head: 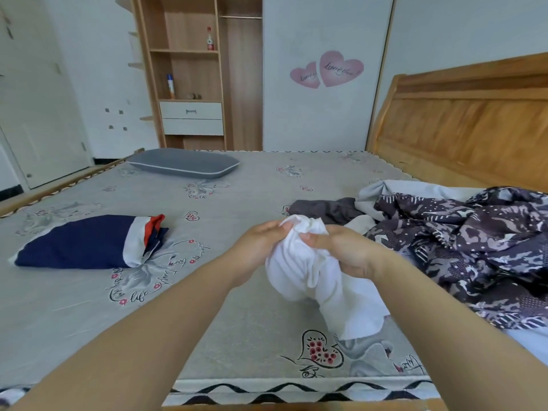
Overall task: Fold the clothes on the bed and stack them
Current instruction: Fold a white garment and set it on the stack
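Both hands are gripping a bunched white cotton garment [308, 268] above the near part of the bed [225, 336]: the left hand [261, 247] is curling its fingers round the gathered top from the left, and the right hand [341, 250] is clutching the same bunch from the right, thumb lying across the cloth. The garment's long axis is running from the gripped top down toward the bed's near edge and slightly rightward, with its loose lower end trailing onto the grey printed sheet. It is looking soft, creased and rumpled, with vertical folds below the grip. A folded navy garment with white and orange bands [89, 241] is lying toward the bed's left edge. A crumpled purple-and-white patterned cloth heap [462, 247] is lying along the right edge, with a dark grey garment [326, 209] just beside it. A grey pillow [184, 163] is sitting at the far edge.
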